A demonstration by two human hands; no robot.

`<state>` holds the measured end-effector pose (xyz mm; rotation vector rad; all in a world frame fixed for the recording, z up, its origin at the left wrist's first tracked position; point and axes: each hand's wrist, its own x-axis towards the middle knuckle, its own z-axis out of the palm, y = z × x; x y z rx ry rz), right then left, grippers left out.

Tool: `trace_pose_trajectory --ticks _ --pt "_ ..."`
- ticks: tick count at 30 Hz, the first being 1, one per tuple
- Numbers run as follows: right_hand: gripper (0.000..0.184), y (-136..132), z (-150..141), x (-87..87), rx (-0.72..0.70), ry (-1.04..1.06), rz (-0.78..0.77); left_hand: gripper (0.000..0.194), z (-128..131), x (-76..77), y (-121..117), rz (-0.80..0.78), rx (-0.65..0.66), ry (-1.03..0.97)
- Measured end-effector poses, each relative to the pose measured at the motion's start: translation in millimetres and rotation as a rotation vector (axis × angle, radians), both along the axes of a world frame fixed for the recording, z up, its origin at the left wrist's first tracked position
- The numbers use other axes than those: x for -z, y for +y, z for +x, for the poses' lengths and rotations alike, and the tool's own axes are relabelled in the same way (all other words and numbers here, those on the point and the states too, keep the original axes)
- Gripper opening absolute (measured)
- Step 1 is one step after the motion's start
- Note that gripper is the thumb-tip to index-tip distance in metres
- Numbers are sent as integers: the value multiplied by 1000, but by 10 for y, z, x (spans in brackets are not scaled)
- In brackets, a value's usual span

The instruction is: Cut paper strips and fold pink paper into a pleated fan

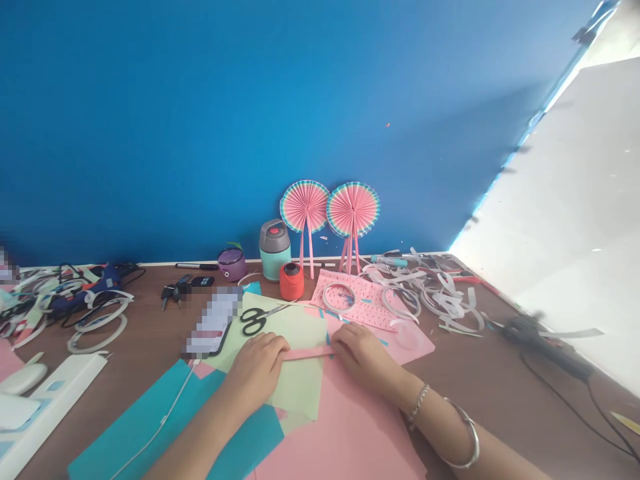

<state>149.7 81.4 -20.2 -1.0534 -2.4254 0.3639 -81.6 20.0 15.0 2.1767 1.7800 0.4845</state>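
Note:
Between my hands lies a narrow folded pink paper strip (307,353), held level above the paper sheets. My left hand (259,365) grips its left end with the fingers curled over it. At the right end, my right hand (361,350) closes on the strip in the same way; both thumbs are largely hidden. Beneath are a light green sheet (300,393), a large pink sheet (345,427) and a teal sheet (145,413). Black-handled scissors (255,321) rest on the green sheet just beyond my left hand.
Two round pleated paper fans (306,207) lean against the blue wall. Before them stand a teal jar (275,257) and a red thread spool (291,281). A phone (215,323) trails a white cable. Paper scraps (450,297) and a glue gun (545,347) lie right; a power strip (60,400) lies left.

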Motion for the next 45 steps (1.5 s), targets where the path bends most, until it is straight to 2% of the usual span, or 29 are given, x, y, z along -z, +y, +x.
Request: trace_pose_trajectory --ticks 4,8,15,20,24,31,38,41,45 --pt "15 -17 15 -19 -18 -11 10 14 -2 -116 -60 -30 7 -6" --pt "16 -32 38 -34 -54 -36 36 16 -23 -129 -81 -34 12 -11" --pt "18 -23 24 -18 -18 -30 -5 27 -71 -76 -24 -66 -18 -90" --pt "13 5 9 37 56 43 -42 24 -78 38 34 -40 -82 -145" --pt "14 18 -1 59 65 84 -58 22 -80 122 74 -35 -108 -159" --pt "17 28 -20 64 104 74 -108 24 -78 154 107 -31 -99 -186" --pt "11 16 -36 35 108 87 -160 27 -72 179 123 9 -56 -70" --pt "20 1 -48 14 48 60 -100 33 -46 199 107 67 -26 6" --pt "43 -3 -55 21 -106 -92 91 59 4 267 94 188 102 87"
